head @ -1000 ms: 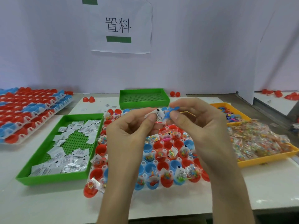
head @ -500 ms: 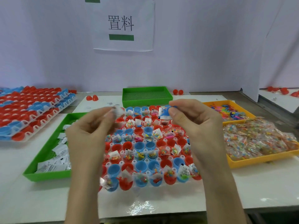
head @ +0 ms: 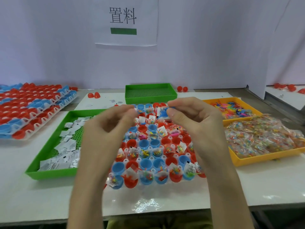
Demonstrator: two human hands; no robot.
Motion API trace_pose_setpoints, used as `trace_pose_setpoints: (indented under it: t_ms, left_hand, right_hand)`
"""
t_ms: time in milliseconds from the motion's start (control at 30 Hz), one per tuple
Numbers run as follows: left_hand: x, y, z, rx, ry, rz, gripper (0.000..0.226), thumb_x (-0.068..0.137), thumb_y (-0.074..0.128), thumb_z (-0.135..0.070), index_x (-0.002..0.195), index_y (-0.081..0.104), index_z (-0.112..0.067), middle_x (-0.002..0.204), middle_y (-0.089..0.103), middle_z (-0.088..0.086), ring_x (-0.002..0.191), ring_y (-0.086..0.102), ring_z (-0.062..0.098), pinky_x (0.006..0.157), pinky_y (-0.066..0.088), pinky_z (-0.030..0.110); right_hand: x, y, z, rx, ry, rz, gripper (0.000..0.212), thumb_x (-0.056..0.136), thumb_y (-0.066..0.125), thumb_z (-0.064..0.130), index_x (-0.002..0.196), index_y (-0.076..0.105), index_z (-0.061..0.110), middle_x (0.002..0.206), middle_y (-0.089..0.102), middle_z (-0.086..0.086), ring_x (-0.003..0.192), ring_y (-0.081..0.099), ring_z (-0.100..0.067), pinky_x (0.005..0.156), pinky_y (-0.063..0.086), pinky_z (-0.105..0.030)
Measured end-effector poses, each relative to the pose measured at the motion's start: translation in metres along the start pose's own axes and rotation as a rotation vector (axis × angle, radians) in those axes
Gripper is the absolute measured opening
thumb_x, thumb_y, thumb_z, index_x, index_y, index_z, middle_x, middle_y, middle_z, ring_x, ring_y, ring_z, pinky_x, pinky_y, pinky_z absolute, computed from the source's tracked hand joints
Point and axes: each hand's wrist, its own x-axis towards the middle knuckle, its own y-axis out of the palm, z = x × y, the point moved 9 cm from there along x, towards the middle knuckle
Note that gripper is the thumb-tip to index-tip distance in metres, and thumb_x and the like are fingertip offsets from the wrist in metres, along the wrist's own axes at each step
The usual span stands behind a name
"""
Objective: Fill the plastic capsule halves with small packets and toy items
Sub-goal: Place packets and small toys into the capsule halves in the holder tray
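My right hand (head: 194, 118) pinches a white packet (head: 159, 111) and a blue toy (head: 163, 115) between thumb and forefinger, raised over the far halves (head: 145, 143). My left hand (head: 112, 128) is curled just beside it, but it is too blurred to tell whether it holds anything. Most halves below carry a packet, sweets or a toy. Several in the middle and near rows are bare, so I judge the job past half done. Spare packets (head: 66, 146) lie in the green tray (head: 49, 173) on my left, sweet bags (head: 264, 138) in the orange tray (head: 264, 158) on my right
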Motion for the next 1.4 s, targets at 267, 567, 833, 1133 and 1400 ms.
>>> trace_pose_setpoints:
  t_ms: [267, 567, 833, 1133, 1400]
  left_hand:
    - [-0.007, 0.043, -0.004, -0.396, 0.050, 0.032, 0.011, 0.078, 0.077, -0.015, 0.089, 0.080, -0.016, 0.083, 0.079, 0.007, 0.081, 0.077, 0.022, 0.072, 0.058, 0.021]
    - [-0.004, 0.036, 0.006, -0.476, -0.018, -0.011, 0.013, 0.074, 0.074, -0.022, 0.086, 0.075, -0.016, 0.083, 0.078, 0.010, 0.084, 0.077, 0.025, 0.074, 0.059, 0.023]
    - [0.000, 0.024, 0.010, -0.448, 0.000, -0.023, 0.006, 0.081, 0.068, -0.020, 0.080, 0.072, -0.025, 0.084, 0.078, 0.009, 0.086, 0.077, 0.024, 0.076, 0.059, 0.023]
    - [-0.003, 0.023, 0.005, -0.414, 0.007, 0.005, 0.006, 0.078, 0.068, -0.023, 0.081, 0.073, -0.025, 0.084, 0.078, 0.010, 0.084, 0.077, 0.024, 0.074, 0.060, 0.022]
    - [-0.005, 0.037, 0.005, -0.381, 0.007, 0.050, 0.008, 0.078, 0.070, -0.022, 0.085, 0.072, -0.019, 0.082, 0.078, 0.010, 0.081, 0.077, 0.023, 0.071, 0.059, 0.020]
  right_hand:
    - [-0.004, 0.008, 0.009, -0.023, -0.062, 0.029, 0.009, 0.084, 0.074, 0.000, 0.092, 0.076, 0.004, 0.083, 0.076, -0.005, 0.079, 0.073, -0.014, 0.071, 0.056, -0.018]
    - [0.009, -0.076, -0.019, -0.477, 0.010, -0.138, 0.016, 0.091, 0.070, 0.018, 0.095, 0.075, 0.032, 0.090, 0.073, 0.019, 0.089, 0.067, 0.000, 0.073, 0.049, -0.009]
    - [-0.001, -0.136, -0.097, -1.116, 0.423, -0.148, 0.035, 0.091, 0.068, 0.039, 0.126, 0.065, 0.032, 0.127, 0.063, 0.006, 0.119, 0.056, -0.022, 0.102, 0.045, -0.046]
    - [-0.010, -0.154, -0.075, -0.912, 0.253, -0.606, 0.014, 0.087, 0.073, 0.019, 0.080, 0.068, 0.030, 0.079, 0.067, 0.011, 0.078, 0.061, -0.013, 0.060, 0.043, -0.024]
    - [-0.015, -0.155, -0.059, -0.733, 0.078, -0.697, 0.020, 0.082, 0.074, 0.002, 0.086, 0.070, 0.021, 0.084, 0.068, 0.004, 0.082, 0.063, -0.016, 0.081, 0.055, -0.046]
